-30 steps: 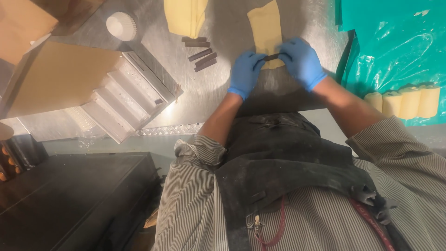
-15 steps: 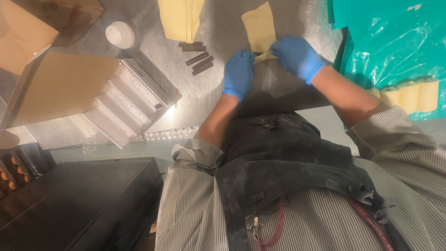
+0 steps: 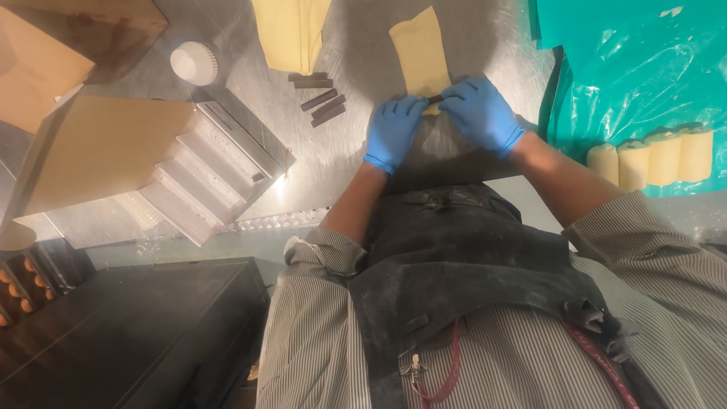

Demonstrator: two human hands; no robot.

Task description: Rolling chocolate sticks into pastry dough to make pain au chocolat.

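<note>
A pale yellow strip of dough (image 3: 421, 54) lies on the steel table (image 3: 363, 159) in front of me. Both my hands wear blue gloves. My left hand (image 3: 393, 130) and my right hand (image 3: 480, 112) meet at the near end of the strip, fingers pinching its edge around a dark chocolate stick (image 3: 436, 98). The stick shows only as a short dark piece between my fingertips. Several more chocolate sticks (image 3: 318, 100) lie loose to the left of my left hand.
A second dough sheet (image 3: 291, 32) lies at the far edge. A white paper cup (image 3: 194, 62) and cardboard boxes (image 3: 98, 148) stand at the left. Rolled pastries (image 3: 656, 156) rest on a teal plastic sheet (image 3: 644, 76) at the right. A dark cabinet (image 3: 129, 333) sits below left.
My hands have stayed at the near end of the dough strip, closing in slightly over the chocolate stick. The view has shifted a little.
</note>
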